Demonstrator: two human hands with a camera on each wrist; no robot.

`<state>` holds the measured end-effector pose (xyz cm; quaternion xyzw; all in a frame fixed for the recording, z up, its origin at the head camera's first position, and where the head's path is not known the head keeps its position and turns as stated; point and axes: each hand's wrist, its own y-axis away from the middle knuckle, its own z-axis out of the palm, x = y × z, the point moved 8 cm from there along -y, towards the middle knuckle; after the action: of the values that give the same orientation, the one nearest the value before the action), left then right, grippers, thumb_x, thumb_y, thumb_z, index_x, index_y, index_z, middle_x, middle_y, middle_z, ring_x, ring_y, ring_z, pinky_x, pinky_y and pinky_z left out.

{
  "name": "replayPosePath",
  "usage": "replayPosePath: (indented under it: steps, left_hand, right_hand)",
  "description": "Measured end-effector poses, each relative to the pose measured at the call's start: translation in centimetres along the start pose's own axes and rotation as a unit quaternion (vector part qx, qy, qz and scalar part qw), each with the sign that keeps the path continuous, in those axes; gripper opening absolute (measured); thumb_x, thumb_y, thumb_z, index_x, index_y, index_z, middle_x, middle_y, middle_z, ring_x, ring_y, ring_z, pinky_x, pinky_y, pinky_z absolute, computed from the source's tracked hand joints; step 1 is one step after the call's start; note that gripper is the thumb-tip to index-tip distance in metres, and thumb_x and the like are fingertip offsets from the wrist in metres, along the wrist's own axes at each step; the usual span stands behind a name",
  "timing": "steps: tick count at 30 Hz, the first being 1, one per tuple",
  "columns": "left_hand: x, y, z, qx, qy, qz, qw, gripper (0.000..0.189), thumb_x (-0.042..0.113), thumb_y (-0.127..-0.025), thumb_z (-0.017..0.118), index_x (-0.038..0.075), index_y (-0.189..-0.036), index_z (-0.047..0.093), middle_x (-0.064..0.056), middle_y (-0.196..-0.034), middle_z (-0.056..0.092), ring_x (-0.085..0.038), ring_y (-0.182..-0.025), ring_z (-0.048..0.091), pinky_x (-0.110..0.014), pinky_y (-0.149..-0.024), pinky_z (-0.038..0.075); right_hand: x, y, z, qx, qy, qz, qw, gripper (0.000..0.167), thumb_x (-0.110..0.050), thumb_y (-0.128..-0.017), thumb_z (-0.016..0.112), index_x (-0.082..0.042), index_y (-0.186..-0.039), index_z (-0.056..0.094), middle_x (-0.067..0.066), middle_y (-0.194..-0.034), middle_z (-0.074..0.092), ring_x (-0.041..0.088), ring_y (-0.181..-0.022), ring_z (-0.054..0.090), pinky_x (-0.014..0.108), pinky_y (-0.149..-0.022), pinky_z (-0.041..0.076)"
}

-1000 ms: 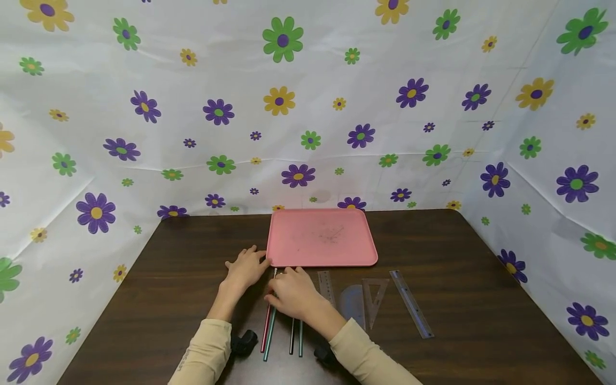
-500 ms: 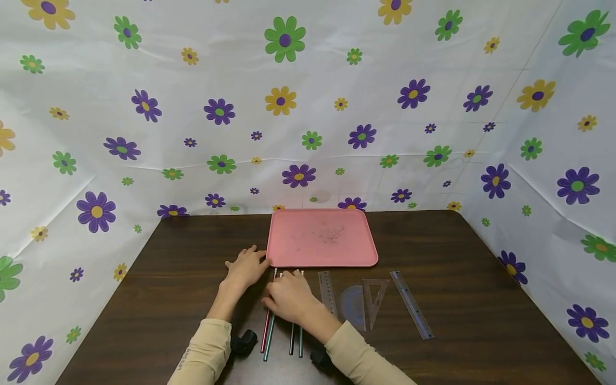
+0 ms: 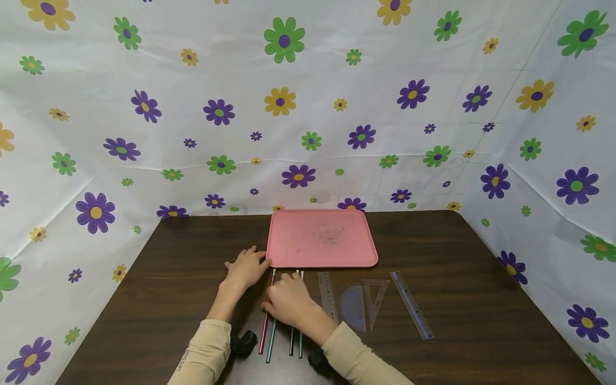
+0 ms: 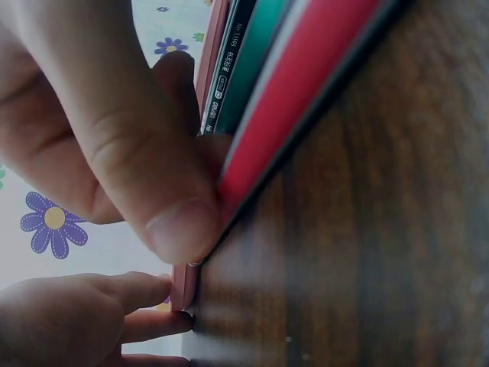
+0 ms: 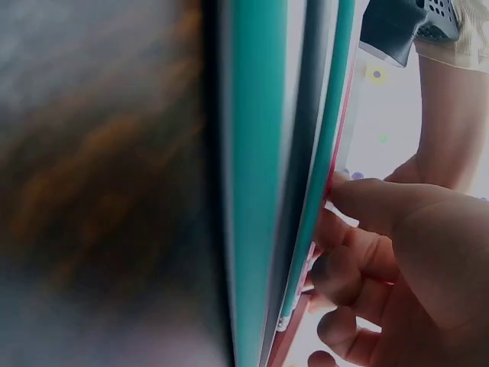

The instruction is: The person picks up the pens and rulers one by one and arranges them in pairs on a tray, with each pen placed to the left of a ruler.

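In the head view, my left hand [image 3: 245, 269] lies beside the near left corner of the pink tray [image 3: 322, 238]. Its extended fingers touch the tray's edge, as the left wrist view also shows. My right hand [image 3: 290, 299] is over several pencils just in front of the tray. Its thumb and curled fingers pinch the red pencil [image 3: 263, 334], the leftmost one. To the right of it lie a teal pencil [image 3: 271, 342], a black pencil [image 3: 291, 342] and another teal pencil [image 3: 300, 346]. The right hand hides their middles.
Right of the pencils lie a short clear ruler [image 3: 327, 294], a protractor [image 3: 353, 309], a set square [image 3: 374, 299] and a long ruler [image 3: 412, 305], on the dark wooden table [image 3: 471, 299]. A flowered cloth [image 3: 216, 80] stands behind the table.
My right hand has drawn slightly back toward me. The red pencil and the teal one beside it have shifted a little at their near ends, further apart. My left hand stays put.
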<state>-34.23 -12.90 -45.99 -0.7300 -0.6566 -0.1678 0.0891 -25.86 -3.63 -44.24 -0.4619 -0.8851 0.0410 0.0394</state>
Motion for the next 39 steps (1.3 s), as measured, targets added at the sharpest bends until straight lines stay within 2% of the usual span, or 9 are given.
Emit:
replayPosePath:
  steps: [6,16,29,33,39]
  left_hand:
    - [0.1,0.0,-0.1,0.001,0.000,0.000,1.0000,0.048,0.039,-0.102,0.048,0.010,-0.140,0.058,-0.024,-0.154,0.040,-0.050,-0.143,0.033,-0.086,-0.098,0.021]
    - [0.1,0.0,0.0,0.002,0.001,0.000,1.0000,0.048,0.039,-0.102,0.049,0.010,-0.140,0.058,-0.024,-0.154,0.040,-0.050,-0.143,0.033,-0.086,-0.099,0.020]
    - [0.0,0.0,-0.1,0.001,0.001,-0.003,1.0000,0.049,0.039,-0.102,0.049,0.010,-0.140,0.058,-0.024,-0.154,0.039,-0.049,-0.143,0.032,-0.085,-0.099,0.020]
    - [-0.1,0.0,-0.1,0.002,0.001,-0.004,1.0000,0.049,0.040,-0.102,0.050,0.010,-0.140,0.058,-0.023,-0.155,0.039,-0.048,-0.144,0.032,-0.085,-0.100,0.020]
    - [0.0,0.0,0.0,0.004,0.002,-0.005,1.0000,0.049,0.039,-0.102,0.050,0.010,-0.140,0.058,-0.023,-0.154,0.040,-0.048,-0.143,0.033,-0.085,-0.100,0.019]
  right_hand:
    - [-0.3,0.0,0.2,-0.024,-0.009,0.022,0.9994,0.030,-0.042,-0.092,0.066,-0.018,-0.077,0.076,0.000,-0.086,0.076,0.024,-0.099,0.068,0.045,-0.089,0.050]
    - [-0.3,-0.3,0.4,-0.050,-0.006,0.051,0.9974,0.029,-0.039,-0.090,0.065,-0.019,-0.070,0.072,0.000,-0.083,0.075,0.021,-0.090,0.067,0.042,-0.080,0.045]
    - [-0.5,-0.9,0.9,-0.079,0.001,0.067,0.9946,0.030,-0.043,-0.092,0.063,-0.019,-0.079,0.075,0.001,-0.095,0.077,0.023,-0.104,0.068,0.045,-0.092,0.047]
    - [-0.5,-1.0,1.2,-0.083,-0.010,0.069,0.9941,0.034,-0.043,-0.092,0.063,-0.018,-0.071,0.071,0.002,-0.091,0.077,0.024,-0.099,0.069,0.044,-0.087,0.048]
    - [-0.4,-0.7,1.0,-0.065,-0.036,0.069,0.9949,0.042,-0.040,-0.091,0.064,-0.019,-0.055,0.058,0.002,-0.073,0.071,0.022,-0.079,0.067,0.041,-0.078,0.048]
